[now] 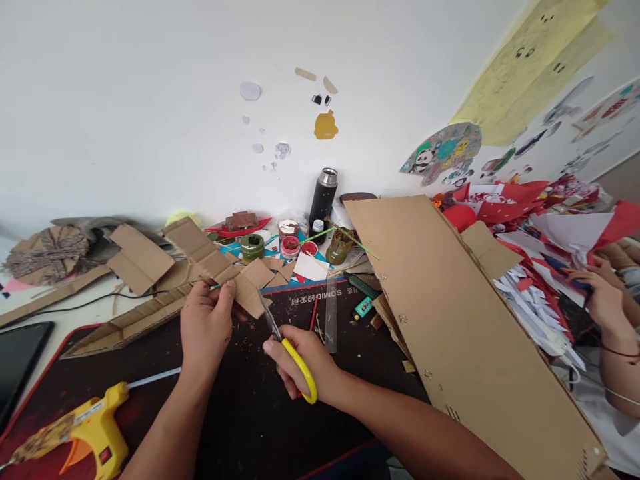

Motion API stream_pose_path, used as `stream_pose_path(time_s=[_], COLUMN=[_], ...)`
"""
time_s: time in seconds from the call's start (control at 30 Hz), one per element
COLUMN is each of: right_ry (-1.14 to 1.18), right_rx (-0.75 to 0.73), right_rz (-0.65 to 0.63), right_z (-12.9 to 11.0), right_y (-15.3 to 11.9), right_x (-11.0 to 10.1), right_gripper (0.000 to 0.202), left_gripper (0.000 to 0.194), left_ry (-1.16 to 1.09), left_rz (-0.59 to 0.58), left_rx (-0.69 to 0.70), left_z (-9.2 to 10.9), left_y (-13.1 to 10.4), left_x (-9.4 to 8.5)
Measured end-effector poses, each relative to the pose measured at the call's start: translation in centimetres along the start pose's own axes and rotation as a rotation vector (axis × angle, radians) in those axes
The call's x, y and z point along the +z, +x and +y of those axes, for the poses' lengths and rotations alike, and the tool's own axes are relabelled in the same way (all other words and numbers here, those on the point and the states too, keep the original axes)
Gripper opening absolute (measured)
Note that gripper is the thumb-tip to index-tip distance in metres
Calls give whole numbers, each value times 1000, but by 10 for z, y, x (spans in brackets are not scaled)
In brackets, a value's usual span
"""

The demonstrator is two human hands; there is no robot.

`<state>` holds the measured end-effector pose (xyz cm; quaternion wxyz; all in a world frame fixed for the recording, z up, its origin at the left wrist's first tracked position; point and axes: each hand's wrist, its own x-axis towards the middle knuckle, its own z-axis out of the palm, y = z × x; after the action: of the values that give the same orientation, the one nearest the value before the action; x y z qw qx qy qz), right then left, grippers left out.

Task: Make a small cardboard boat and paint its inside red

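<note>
My left hand (207,320) pinches a small piece of cardboard (249,297) between thumb and fingers, above the dark desk mat (240,400). Yellow-handled scissors (300,367) are gripped in my right hand (307,363), their blades at the right edge of that piece. Whether the blades are cutting into it I cannot tell. Just beyond my left hand lies a long folded cardboard strip (135,320) with a pointed end. A clear ruler (331,320) and a red pencil (314,313) rest on the mat beyond my right hand.
A yellow glue gun (95,427) lies front left. Paint jars (251,247) and a black thermos (323,197) stand at the back. A large cardboard box (465,320) leans on the right. Beyond it, another person's hand (597,293) is near red and white paper (530,287).
</note>
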<state>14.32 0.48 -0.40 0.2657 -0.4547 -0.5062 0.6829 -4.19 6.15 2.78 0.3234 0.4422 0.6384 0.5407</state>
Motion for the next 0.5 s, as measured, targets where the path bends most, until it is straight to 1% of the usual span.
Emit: stream_pose_path(time_s=[0.2,0.5], right_ry=[-31,-53], right_rx=[-2,12], right_rz=[20,71], right_z=[2,-3], right_y=[0,-1], right_x=[-1,4], right_gripper=[51,46], left_gripper=[38,39], left_ry=[20,-17], left_rz=[-2,4], left_rx=[26,-8], left_z=[3,3], left_y=[0,-1], left_x=[1,4])
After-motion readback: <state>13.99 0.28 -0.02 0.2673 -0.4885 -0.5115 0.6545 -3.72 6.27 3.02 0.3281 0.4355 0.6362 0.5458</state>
